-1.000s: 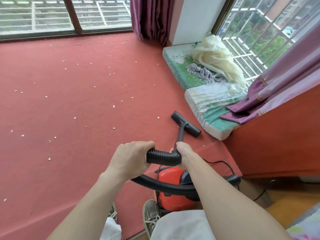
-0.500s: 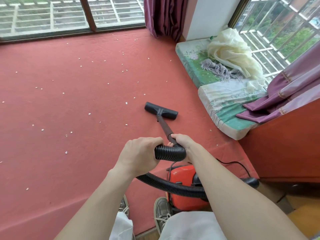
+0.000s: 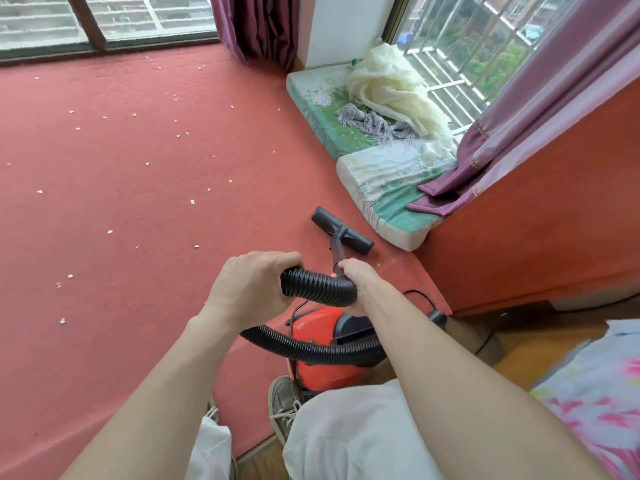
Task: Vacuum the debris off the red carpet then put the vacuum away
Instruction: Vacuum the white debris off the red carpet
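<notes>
A red carpet [image 3: 145, 209] covers the floor, strewn with several small white bits of debris [image 3: 193, 201]. The red canister vacuum [image 3: 322, 332] stands by my feet. Its ribbed black hose [image 3: 318, 287] loops up to my hands. My left hand [image 3: 249, 285] is closed around the hose bend. My right hand [image 3: 356, 277] grips the base of the black wand [image 3: 337, 249]. The black floor nozzle [image 3: 341, 234] rests on the carpet just ahead, close to the near cushion.
Two green and white cushions [image 3: 384, 188] lie along the right window, with cream cloth [image 3: 391, 84] and a purple curtain [image 3: 485, 147] on them. An orange-red wall [image 3: 540, 220] stands to the right. A black cord [image 3: 419, 296] trails behind the vacuum. Windows border the carpet's far edge.
The nozzle swung left and forward, then came back right and nearer, ending beside the near cushion. Both hands kept their hold on hose and wand.
</notes>
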A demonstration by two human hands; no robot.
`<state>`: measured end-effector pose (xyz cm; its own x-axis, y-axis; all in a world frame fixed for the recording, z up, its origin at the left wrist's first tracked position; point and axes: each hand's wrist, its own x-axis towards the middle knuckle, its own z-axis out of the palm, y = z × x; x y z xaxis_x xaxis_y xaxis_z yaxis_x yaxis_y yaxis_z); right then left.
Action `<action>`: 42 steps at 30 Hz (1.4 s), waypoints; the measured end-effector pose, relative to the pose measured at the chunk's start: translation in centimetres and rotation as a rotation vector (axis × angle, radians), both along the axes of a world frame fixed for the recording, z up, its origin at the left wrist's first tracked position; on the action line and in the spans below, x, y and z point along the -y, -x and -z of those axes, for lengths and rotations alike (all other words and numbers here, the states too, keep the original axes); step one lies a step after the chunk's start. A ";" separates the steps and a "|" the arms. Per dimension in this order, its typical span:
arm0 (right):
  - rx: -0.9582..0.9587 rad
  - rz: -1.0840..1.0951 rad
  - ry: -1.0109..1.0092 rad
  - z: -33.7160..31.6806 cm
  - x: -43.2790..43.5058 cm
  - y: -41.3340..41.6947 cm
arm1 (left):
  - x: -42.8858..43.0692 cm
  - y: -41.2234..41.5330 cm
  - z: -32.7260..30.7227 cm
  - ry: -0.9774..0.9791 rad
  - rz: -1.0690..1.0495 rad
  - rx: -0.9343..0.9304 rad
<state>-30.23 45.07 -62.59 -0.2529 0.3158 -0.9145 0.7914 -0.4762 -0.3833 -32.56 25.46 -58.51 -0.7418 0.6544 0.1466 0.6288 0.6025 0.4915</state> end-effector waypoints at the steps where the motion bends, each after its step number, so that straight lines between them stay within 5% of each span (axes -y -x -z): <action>1: 0.010 0.008 -0.019 -0.1 -0.4 -0.5 | -0.4 -0.3 0.2 0.012 0.015 0.002; 14: 0.020 0.180 -0.007 1.0 -2.1 0.1 | -2.2 -0.3 1.4 0.131 -0.013 -0.065; 20: 0.010 0.265 0.130 -0.8 1.2 -0.1 | 0.8 1.2 -0.5 -0.038 -0.112 -0.005; 26: 0.023 0.198 0.054 0.9 0.0 0.4 | -0.2 -0.3 0.9 0.125 -0.024 -0.039; 31: 0.036 -0.037 0.126 0.3 2.2 1.0 | 2.3 0.2 -0.3 0.010 -0.054 0.017; 36: 0.040 -0.523 0.255 -1.5 6.3 2.8 | 5.8 -1.2 -2.3 -0.102 -0.134 0.148; 42: 0.065 -1.132 0.133 -0.6 14.5 3.7 | 12.6 -6.3 -1.8 -0.178 -0.351 0.392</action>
<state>-33.89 30.55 -62.01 -0.2819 -0.1641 -0.9453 0.8089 0.4892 -0.3261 -26.30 12.87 -56.67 -0.9323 0.3480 -0.0987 0.1542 0.6290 0.7620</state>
